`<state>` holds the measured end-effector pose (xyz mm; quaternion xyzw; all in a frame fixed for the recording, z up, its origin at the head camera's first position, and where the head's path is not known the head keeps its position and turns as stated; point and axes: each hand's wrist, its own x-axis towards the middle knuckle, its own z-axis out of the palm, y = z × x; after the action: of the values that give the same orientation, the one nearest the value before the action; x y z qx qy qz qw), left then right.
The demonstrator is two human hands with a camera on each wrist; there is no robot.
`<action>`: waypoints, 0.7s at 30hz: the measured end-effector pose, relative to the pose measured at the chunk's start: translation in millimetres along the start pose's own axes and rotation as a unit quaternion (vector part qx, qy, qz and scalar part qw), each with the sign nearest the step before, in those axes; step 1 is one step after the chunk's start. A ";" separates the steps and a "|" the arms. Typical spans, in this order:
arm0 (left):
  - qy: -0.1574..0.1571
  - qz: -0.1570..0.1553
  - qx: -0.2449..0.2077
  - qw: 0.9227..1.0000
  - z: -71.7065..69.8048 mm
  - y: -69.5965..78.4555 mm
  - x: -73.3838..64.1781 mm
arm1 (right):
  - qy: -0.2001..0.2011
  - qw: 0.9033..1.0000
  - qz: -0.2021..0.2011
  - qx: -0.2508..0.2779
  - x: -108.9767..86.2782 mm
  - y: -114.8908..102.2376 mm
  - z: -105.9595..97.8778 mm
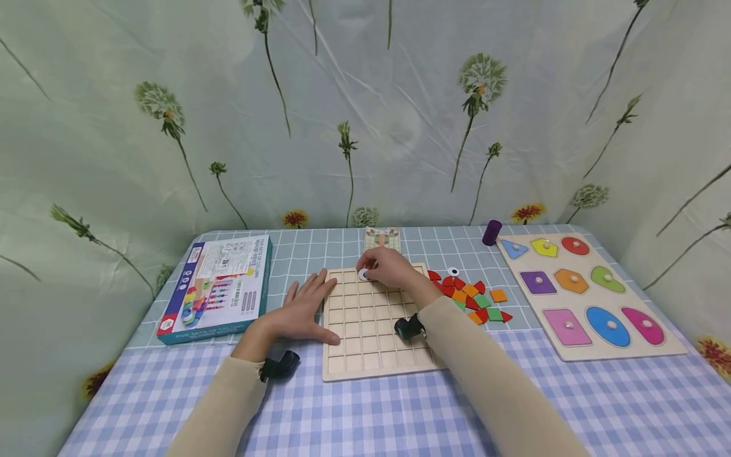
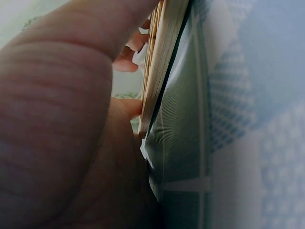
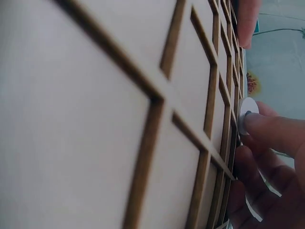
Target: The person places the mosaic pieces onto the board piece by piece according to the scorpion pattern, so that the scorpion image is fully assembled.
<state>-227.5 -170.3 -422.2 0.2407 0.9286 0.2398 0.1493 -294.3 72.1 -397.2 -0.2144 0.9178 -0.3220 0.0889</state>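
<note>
A wooden grid board (image 1: pixel 368 330) lies flat on the table. Near its far edge my right hand (image 1: pixel 391 268) pinches a round white eye piece (image 1: pixel 362 274) with a dark centre. In the right wrist view the thumb lies over the face of the eye piece (image 3: pixel 248 114), right at the grid. My left hand (image 1: pixel 302 308) rests along the board's left edge with fingers spread, thumb and fingertips touching the frame. In the left wrist view the thumb (image 2: pixel 57 95) covers much of the picture, beside the board's wooden side (image 2: pixel 164 62).
Right of the board lie loose red, orange and green pieces (image 1: pixel 471 301) and another eye piece (image 1: pixel 453 271). A pattern card (image 1: pixel 381 238) stands behind the board. A purple cylinder (image 1: pixel 492 233) and a knobbed shape puzzle (image 1: pixel 571 295) are at right, a boxed toy (image 1: pixel 219 285) at left.
</note>
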 end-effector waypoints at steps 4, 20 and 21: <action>0.002 -0.004 0.007 1.000 2.4 -2.1 0.2 | -0.007 1.000 0.005 -0.016 1.1 -1.4 1.0; 0.004 0.005 -0.004 1.000 0.5 -0.8 -1.9 | -0.024 0.998 -0.047 -0.024 -3.5 5.2 -4.7; 0.003 0.004 -0.004 1.000 0.6 -1.0 -1.5 | -0.026 0.998 -0.046 -0.018 -4.8 6.4 -5.9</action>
<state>-226.4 -171.6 -423.0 0.2434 0.9270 0.2445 0.1469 -293.9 82.0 -396.6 -0.2662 0.9100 -0.3036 0.0939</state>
